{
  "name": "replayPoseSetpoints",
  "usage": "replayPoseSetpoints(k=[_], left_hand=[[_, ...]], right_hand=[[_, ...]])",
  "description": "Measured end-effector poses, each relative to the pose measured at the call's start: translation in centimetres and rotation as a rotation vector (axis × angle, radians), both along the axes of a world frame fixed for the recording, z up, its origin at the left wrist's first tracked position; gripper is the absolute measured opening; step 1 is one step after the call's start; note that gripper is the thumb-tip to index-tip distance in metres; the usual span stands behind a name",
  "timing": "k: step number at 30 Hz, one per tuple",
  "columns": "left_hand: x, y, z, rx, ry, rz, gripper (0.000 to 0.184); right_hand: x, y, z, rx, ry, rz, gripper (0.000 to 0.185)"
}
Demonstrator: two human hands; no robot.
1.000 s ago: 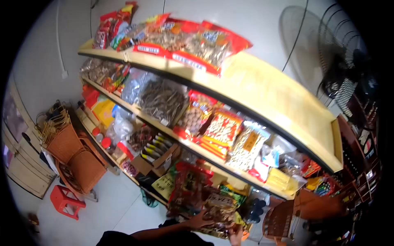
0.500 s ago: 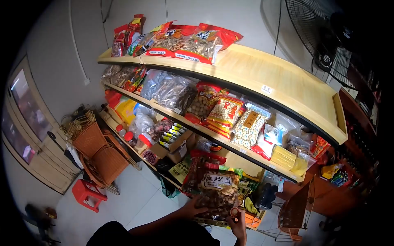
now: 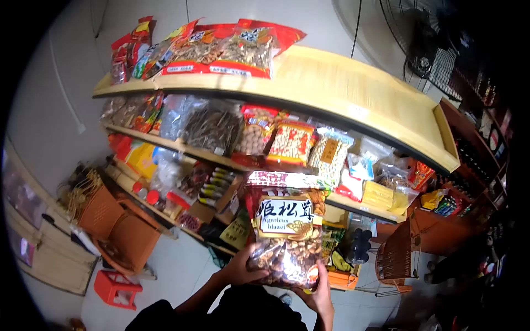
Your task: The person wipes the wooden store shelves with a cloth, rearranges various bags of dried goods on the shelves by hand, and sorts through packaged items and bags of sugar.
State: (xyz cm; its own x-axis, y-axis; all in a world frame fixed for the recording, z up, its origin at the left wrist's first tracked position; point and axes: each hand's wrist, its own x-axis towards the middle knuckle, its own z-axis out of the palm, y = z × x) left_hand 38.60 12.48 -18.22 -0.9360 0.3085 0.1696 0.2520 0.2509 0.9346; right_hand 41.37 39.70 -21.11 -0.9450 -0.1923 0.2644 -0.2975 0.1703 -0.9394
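Observation:
Upright in front of me, a clear plastic bag of dried mushrooms (image 3: 287,245) carries a white label reading "Agaricus blazei" under a red and silver top. My left hand (image 3: 243,267) grips its lower left side, fingers over the front. At the lower right corner my right hand (image 3: 319,292) is closed round the bag, thumb up along the edge; its other fingers are partly hidden behind. Green and yellow packets (image 3: 334,243) show beyond the bag on the right, and a green-yellow packet (image 3: 237,230) on the left.
A wooden shelf unit (image 3: 353,105) holds bagged dried goods on several levels. Left of it stand a wicker chair (image 3: 121,237) and a red stool (image 3: 117,289). At right are dark bottles (image 3: 359,245), a brown chair (image 3: 396,259) and a black fan (image 3: 422,47).
Both hands have lifted the mushroom bag and tipped it upright, so its label now faces me. My view has shifted, and the shelves sit further left.

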Motion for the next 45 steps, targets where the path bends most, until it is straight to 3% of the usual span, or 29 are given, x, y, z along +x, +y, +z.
replayPoseSetpoints(k=[1, 4, 5, 7, 9, 12, 16, 21, 23, 27, 28, 29, 31, 36, 40, 45], left_hand=[[-0.7, -1.0, 0.7, -0.014, 0.002, -0.013, 0.079], [-3.0, -4.0, 2.2, 0.283, -0.112, -0.179, 0.083], [-3.9, -5.3, 1.7, 0.203, 0.106, -0.171, 0.082], [-5.7, -6.9, 4.3, 0.325, 0.225, -0.249, 0.079], [-7.0, -8.7, 5.5, 0.411, 0.108, -0.297, 0.076], [-9.5, -10.5, 3.0, 0.599, 0.319, -0.300, 0.083], [-12.1, -12.9, 1.6, 0.711, 0.376, -0.403, 0.089], [-12.2, -13.4, 1.8, 0.712, 0.417, -0.339, 0.094], [-11.7, -13.5, -0.4, 0.730, 0.466, -0.268, 0.092], [-12.1, -13.8, 3.9, 0.526, 0.351, -0.329, 0.081], [-12.3, -13.4, 4.9, 0.480, 0.515, -0.283, 0.078], [-12.5, -13.4, 5.6, 0.441, 0.368, -0.298, 0.074], [-13.7, -12.8, 6.5, 0.462, 0.358, -0.336, 0.073], [-18.6, -10.6, 10.6, 0.376, 0.720, -0.331, 0.081], [-21.0, -8.7, 12.4, 0.625, 0.419, -0.429, 0.084], [-23.1, -8.1, 12.8, 0.563, 0.485, -0.408, 0.095]], right_hand=[[-0.3, -0.9, -0.1, 0.065, 0.078, -0.056, 0.099], [-1.7, -4.1, 1.6, 0.210, 0.262, -0.191, 0.094], [-2.0, -5.1, 2.0, 0.226, 0.340, -0.205, 0.093], [-3.0, -6.9, 2.3, 0.232, 0.444, -0.228, 0.090], [-4.8, -8.9, 3.6, 0.223, 0.518, -0.245, 0.090], [-6.5, -11.7, 6.1, 0.253, 0.513, -0.245, 0.087], [-8.0, -14.3, 6.4, 0.282, 0.505, -0.213, 0.086], [-9.1, -14.9, 6.6, 0.295, 0.521, -0.189, 0.086], [-9.6, -14.7, 5.9, 0.318, 0.536, -0.195, 0.087], [-10.4, -14.5, 4.9, 0.229, 0.587, -0.235, 0.086], [-10.9, -14.2, 4.4, 0.206, 0.596, -0.248, 0.086], [-10.9, -13.9, 4.2, 0.189, 0.596, -0.275, 0.087], [-11.3, -13.2, 5.0, 0.219, 0.655, -0.283, 0.091], [-14.6, -10.3, 8.9, 0.367, 0.872, -0.294, 0.100], [-17.2, -9.1, 11.4, 0.406, 0.920, -0.381, 0.100], [-19.1, -8.9, 12.2, 0.404, 0.984, -0.493, 0.088]])
